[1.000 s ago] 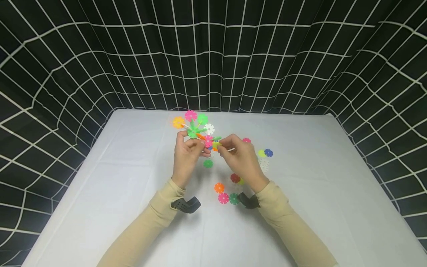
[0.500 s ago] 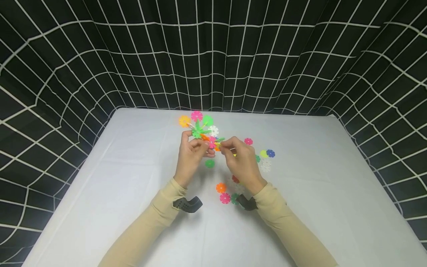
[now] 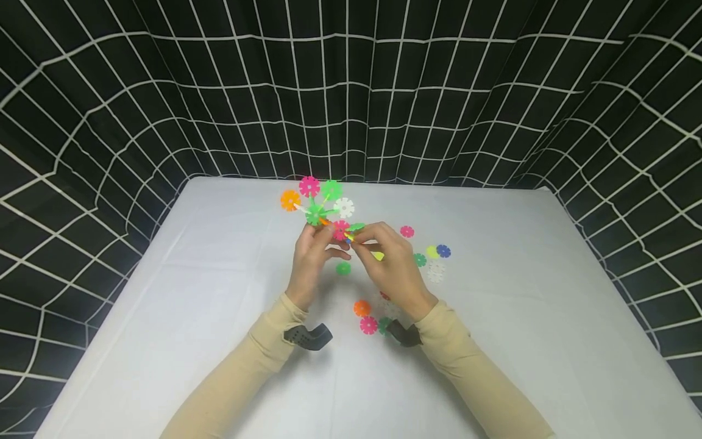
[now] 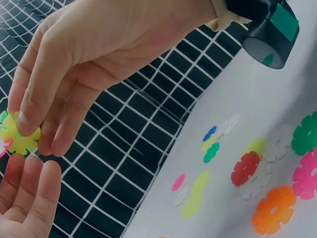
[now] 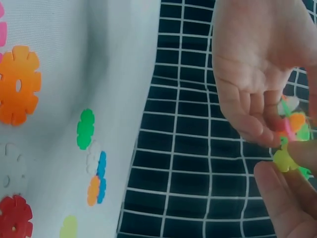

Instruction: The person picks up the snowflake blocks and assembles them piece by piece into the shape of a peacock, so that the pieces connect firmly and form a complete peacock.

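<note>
Above the table, my left hand (image 3: 308,259) holds a flower-like cluster of joined snowflake discs (image 3: 315,214). Its green centre carries pink, orange, green and white discs on spokes. A pink disc (image 3: 341,230) sits beside the left fingers. From the right, my right hand (image 3: 399,268) pinches a yellow snowflake disc (image 5: 284,159) at the cluster's near side. In the left wrist view this yellow disc (image 4: 22,141) touches green and pink pieces. Fingers cover part of the joint, so how far it is slotted in cannot be seen.
Loose discs lie on the white table (image 3: 181,317): an orange disc (image 3: 362,308), a pink disc (image 3: 368,325), a green disc (image 3: 343,268) and a blue disc (image 3: 443,250), among others. A black curtain (image 3: 351,91) with white grid lines surrounds the table.
The cluster shifts right, then back left, and tilts a little. My left index finger, earlier raised against the green centre, is now lower behind it. The right hand keeps its pinch at the yellow disc.
</note>
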Demonstrator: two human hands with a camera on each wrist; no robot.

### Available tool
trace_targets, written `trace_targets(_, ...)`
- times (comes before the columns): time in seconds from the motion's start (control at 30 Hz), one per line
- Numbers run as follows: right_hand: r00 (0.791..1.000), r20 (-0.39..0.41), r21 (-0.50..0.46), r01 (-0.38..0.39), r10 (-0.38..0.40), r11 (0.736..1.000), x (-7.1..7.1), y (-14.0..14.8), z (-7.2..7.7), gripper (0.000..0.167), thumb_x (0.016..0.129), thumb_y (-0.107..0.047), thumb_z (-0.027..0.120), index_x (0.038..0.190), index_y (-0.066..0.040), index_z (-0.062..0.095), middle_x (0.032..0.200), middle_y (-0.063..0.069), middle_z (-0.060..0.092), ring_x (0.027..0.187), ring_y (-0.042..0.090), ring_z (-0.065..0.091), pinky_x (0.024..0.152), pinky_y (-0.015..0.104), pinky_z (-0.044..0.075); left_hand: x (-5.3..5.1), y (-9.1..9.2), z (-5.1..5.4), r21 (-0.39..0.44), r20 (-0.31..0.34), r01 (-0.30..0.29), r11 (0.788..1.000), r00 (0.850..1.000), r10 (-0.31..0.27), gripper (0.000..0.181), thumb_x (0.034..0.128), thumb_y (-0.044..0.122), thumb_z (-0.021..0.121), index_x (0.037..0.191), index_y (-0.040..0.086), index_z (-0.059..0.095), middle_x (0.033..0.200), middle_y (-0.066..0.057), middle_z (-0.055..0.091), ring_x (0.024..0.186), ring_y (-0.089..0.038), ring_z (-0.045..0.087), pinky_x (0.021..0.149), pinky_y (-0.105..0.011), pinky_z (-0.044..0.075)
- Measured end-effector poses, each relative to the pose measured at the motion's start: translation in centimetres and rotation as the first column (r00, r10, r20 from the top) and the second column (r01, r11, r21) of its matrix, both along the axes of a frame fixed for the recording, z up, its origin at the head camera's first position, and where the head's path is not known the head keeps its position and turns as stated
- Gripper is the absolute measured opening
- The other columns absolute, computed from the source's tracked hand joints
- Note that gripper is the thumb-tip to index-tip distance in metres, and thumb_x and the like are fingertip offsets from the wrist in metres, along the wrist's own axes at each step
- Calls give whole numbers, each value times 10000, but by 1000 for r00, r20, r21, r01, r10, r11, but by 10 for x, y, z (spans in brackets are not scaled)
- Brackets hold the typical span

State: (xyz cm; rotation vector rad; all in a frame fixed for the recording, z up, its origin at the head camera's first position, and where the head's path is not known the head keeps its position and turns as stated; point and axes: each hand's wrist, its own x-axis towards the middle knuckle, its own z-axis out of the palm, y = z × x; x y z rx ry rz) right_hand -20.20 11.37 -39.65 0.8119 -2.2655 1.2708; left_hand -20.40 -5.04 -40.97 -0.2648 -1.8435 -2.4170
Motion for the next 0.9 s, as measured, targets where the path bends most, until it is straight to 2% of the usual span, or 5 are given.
trace_targets(0.17,1000,4,10,2,-2,1000,1,0,0,155,883,20,741,997,-36,654,1027,78,705,1032,216,701,850,352,626,-2,-4,-1,-17,-31,-50,999,998,49,527,1068,477,347,1157,6,565,946,-12,660,844,-233,652,714,-324,620)
trace_targets(0.37,999,40,20,0,-1,1000,1,2,2,185,903,10,719,1051,-44,623,1071,87,682,1038,208,690,833,351,630,-4,-6,0,26,-46,-79,997,996,80,315,1096,345,405,1113,69,556,881,0,661,760,-160,641,657,-298,610)
trace_targets(0.57,958,270,200,47,-101,979,-4,17,14,196,965,-101,671,1153,-75,621,1132,62,707,1029,222,698,861,407,621,-6,-10,4,21,-39,-100,995,994,101,336,1099,309,407,1134,-1,531,881,22,656,738,-136,633,652,-275,606)
trace_targets(0.73,857,480,510,-99,-187,854,-13,25,12,230,989,-214,645,1195,-121,691,1091,37,735,946,203,682,897,413,593,-6,-11,4,34,-35,-81,996,996,82,255,1101,314,400,1084,105,547,878,14,646,731,-140,630,658,-277,604)
trace_targets(0.9,788,603,617,-365,-121,697,-12,21,-7,339,935,-232,706,1265,-163,680,1069,-7,674,877,140,626,839,342,561,-5,-11,4,60,-17,-64,996,998,65,259,1103,319,387,1078,110,538,873,18,640,731,-146,630,658,-272,599)
